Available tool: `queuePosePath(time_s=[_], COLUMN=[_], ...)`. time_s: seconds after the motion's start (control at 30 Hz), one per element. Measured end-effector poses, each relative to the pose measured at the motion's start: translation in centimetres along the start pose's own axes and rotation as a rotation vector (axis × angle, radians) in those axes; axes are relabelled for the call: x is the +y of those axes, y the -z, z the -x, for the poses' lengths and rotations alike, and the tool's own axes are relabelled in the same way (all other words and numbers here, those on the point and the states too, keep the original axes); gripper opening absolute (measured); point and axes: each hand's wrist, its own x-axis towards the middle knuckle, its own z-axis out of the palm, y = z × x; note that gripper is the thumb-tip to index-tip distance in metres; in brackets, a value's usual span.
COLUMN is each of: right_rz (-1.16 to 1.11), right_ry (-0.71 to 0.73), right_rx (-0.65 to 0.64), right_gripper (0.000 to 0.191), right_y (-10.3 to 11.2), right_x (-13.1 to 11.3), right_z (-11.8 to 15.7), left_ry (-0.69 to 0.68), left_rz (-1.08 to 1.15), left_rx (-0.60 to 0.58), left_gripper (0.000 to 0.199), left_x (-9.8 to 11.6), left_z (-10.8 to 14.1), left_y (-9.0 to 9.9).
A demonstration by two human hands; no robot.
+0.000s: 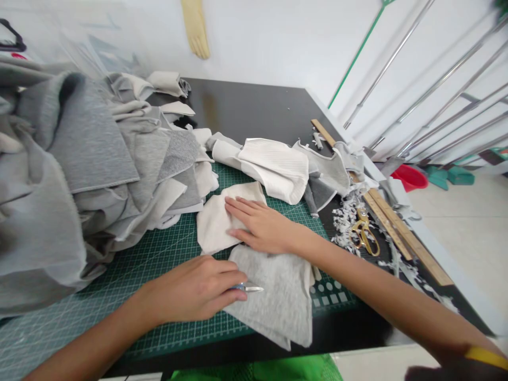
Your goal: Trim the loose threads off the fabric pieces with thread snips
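My right hand (264, 225) lies flat on a cream fabric piece (216, 222), its fingers stretched out to the left. My left hand (198, 291) is closed around small blue-handled snips (253, 289). Only their pointed metal tip and a bit of blue show; the rest is hidden in the fingers. Beneath that tip a light grey folded fabric piece (278, 296) hangs a little over the table's front edge. It lies just in front of the cream piece. Both fabric pieces rest on a green cutting mat (174, 270).
A tall heap of grey fabric (99, 137) covers the left side. White ribbed fabric (273, 164) lies behind my right hand. Gold-handled scissors (365, 235), fabric shreds (343, 217) and wooden rulers (408, 238) line the right edge. Poles (397, 63) lean against the wall.
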Motion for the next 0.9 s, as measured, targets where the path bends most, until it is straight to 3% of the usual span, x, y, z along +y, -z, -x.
queuePosePath(time_s=[0.07,0.17,0.43,0.57,0.73,0.9], right_rz=[0.044,0.116,0.156,0.205,0.094,0.039], right_ry=[-0.051,-0.096,-0.114,-0.102,-0.039,-0.157], right_rx=[-0.065,-0.05,0.007,0.008,0.033,0.154], right_gripper=[0.073,0.075,0.069,0.067,0.069,0.066], right_y=[-1.3,-2.5,-2.9,-2.5,-1.1,-0.5], right_x=[1.4,3.0,5.3,5.0,4.3,6.4], right_z=[-2.2,-4.3,-6.8,-6.4,-3.6,-2.3], left_ry=[-0.002,-0.017,-0.035,-0.05,-0.053,-0.067], left_rz=[-0.002,-0.02,-0.044,-0.012,-0.032,-0.09], left_rx=[0.003,-0.006,0.035,0.052,0.09,0.072], left_gripper=[0.033,0.033,0.035,0.032,0.033,0.031], left_x=[-0.1,-0.2,0.0,-0.1,-0.1,0.6], left_z=[-0.1,-0.1,0.0,-0.3,-0.2,-0.1], left_y=[0.0,0.0,-0.1,-0.2,-0.3,-0.6])
